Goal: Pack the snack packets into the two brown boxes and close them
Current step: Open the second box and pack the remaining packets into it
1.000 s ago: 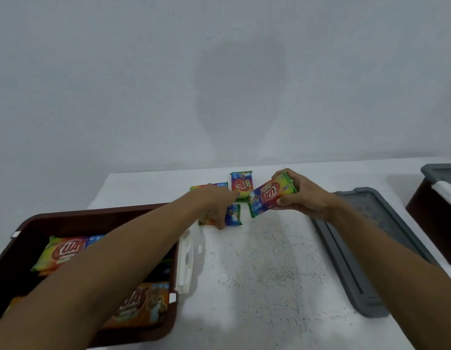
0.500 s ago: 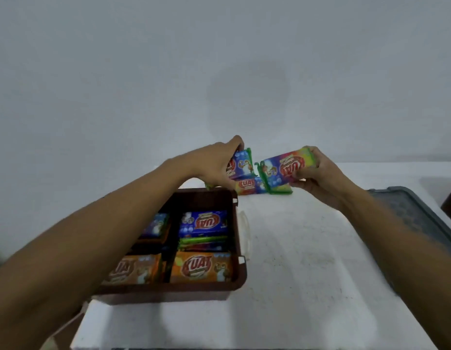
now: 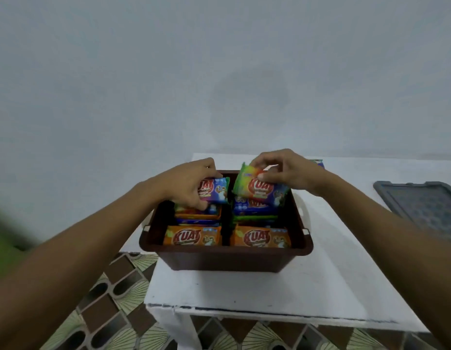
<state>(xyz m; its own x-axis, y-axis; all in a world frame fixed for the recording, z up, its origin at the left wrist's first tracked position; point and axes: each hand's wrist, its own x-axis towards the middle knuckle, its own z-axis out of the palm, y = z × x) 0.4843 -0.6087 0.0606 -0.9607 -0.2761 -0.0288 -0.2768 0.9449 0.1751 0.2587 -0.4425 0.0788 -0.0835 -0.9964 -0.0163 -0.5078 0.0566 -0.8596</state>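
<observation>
Brown plastic forms the open box (image 3: 227, 256), which stands on the white counter (image 3: 320, 286) near its left front corner. Both hands are over the far half of the box, each with a snack packet.

The left hand (image 3: 186, 184) has its fingers (image 3: 206, 164) curled over the top of a blue and red packet (image 3: 215, 190) and its thumb under the lower edge, gripping the packet's left end. That packet sits tilted above the left column of the box, its green-edged right end free.

The right hand (image 3: 290, 170) pinches a green, orange and blue packet (image 3: 259, 189) by its upper edge, thumb in front and fingertips behind. This packet hangs slanted over the right column, just above a blue packet (image 3: 254, 207) already lying there.

Inside, the packets are stacked in two columns with a dark gap between them. An orange packet (image 3: 192, 236) lies at the front of the left column and a second orange one (image 3: 261, 238) at the front of the right. The box has no lid on it.

A grey lid (image 3: 421, 205) lies flat on the counter, well apart to the right. A blue scrap of another packet (image 3: 319, 162) shows behind the right wrist. Patterned brown floor tiles (image 3: 113, 286) show below the counter's edge.
</observation>
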